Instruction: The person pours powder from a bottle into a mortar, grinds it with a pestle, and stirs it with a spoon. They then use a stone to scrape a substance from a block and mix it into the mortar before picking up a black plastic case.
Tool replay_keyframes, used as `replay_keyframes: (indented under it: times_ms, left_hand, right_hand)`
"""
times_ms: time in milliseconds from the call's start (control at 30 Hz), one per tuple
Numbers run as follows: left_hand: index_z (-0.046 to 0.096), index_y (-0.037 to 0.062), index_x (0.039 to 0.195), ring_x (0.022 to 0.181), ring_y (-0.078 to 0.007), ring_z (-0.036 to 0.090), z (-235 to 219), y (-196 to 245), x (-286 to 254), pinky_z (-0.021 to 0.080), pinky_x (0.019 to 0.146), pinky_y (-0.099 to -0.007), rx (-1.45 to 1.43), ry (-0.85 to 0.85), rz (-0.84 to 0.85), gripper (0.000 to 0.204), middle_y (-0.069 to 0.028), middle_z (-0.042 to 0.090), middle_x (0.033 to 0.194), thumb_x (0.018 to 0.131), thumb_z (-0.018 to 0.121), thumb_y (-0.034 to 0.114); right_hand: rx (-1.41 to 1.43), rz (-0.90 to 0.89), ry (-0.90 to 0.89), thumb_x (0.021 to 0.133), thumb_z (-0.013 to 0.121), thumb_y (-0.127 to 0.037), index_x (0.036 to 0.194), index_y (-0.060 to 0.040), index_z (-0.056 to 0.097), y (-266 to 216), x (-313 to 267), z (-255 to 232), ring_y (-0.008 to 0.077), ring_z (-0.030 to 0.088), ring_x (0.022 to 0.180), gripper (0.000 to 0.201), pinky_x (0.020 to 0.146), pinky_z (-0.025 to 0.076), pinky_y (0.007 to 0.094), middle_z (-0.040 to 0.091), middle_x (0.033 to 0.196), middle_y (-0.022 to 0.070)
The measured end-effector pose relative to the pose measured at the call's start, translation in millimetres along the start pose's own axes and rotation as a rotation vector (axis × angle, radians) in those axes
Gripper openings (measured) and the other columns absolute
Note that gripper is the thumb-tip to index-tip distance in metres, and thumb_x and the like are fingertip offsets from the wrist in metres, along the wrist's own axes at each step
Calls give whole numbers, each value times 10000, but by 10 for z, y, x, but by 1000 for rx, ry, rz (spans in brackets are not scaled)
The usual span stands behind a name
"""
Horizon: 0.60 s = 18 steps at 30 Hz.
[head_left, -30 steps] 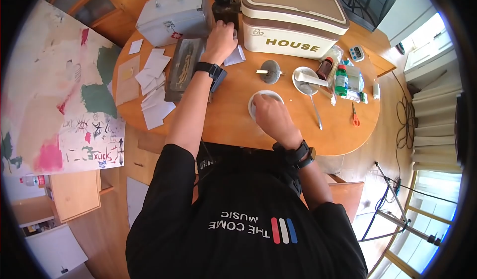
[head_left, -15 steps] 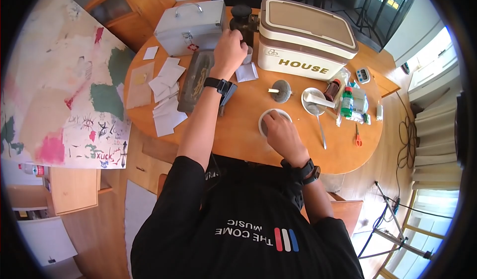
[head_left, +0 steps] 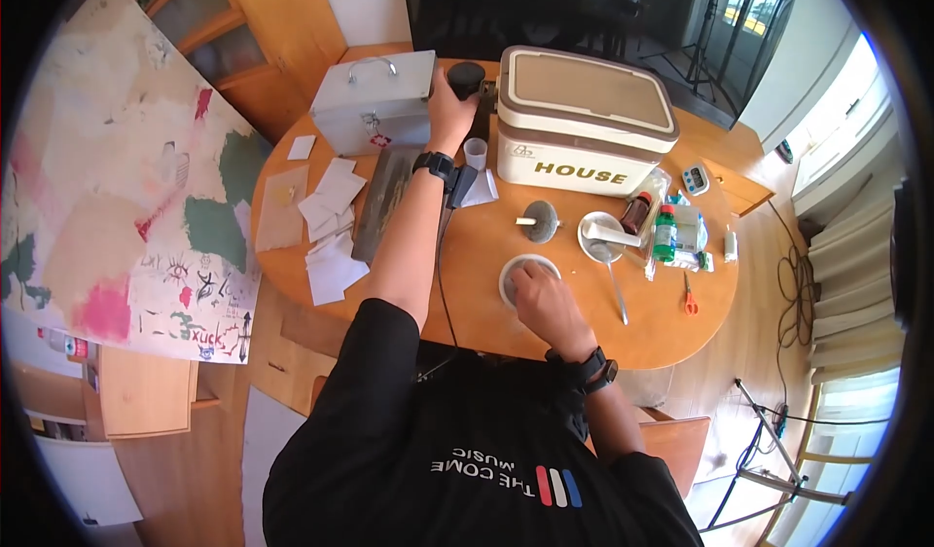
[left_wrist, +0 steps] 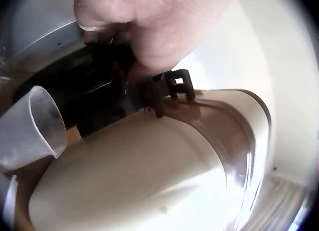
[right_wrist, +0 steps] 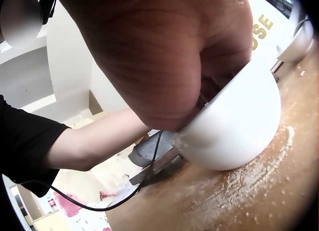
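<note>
My left hand (head_left: 453, 122) reaches to the back of the table and grips a dark bottle (left_wrist: 65, 84) with a black lid (head_left: 467, 77), beside the silver case (head_left: 375, 104). A translucent plastic cup (head_left: 475, 153) stands just in front of the bottle. My right hand (head_left: 548, 306) is lowered over a small white bowl (head_left: 555, 264), its curled fingers reaching inside the rim. Greyish material shows in the bowl. The right fingertips are hidden in the right wrist view, and I cannot tell what they hold.
A cream storage box (head_left: 516, 163) stands behind the bowl. A grey ball on a stick (head_left: 538, 223), a second bowl with a spoon (head_left: 623, 304), bottles and orange scissors (head_left: 690, 299) lie to the right. White papers (head_left: 336, 265) and a dark tray (head_left: 382, 201) are at left. Pale powder streaks the table.
My left hand has moved from around the plastic cup back to the dark bottle, leaving the cup standing. My right hand stays at the bowl, its fingers shifting inside. The head view has tilted upward.
</note>
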<state>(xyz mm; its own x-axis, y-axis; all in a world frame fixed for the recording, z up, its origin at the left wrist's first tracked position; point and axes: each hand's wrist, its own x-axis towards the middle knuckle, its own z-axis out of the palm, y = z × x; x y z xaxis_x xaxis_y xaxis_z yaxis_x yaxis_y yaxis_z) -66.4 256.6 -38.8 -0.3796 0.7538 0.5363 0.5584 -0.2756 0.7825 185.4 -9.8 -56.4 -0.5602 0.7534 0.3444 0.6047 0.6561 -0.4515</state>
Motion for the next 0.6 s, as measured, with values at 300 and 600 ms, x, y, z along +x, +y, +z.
replay_keyframes:
  times_ms: [300,600]
  left_hand:
    - [646,21,1243,1145,-371,698,161,-313,114,528,1002,-427,-216,-69,-49,458,-201,727,1185,819,803,88]
    - [639,21,1240,1103,-362,702,198,-80,79,526,989,-423,-183,113,-11,452,-177,736,1164,843,831,122]
  right_hand:
    - [16,-21,35,837,643,6,935,-2,617,-2,-22,-3,423,662,826,101,684,564,499,625,944,180]
    - [-37,-26,30,825,643,2,918,5,602,1,-58,11,404,687,835,102,691,580,487,632,944,197]
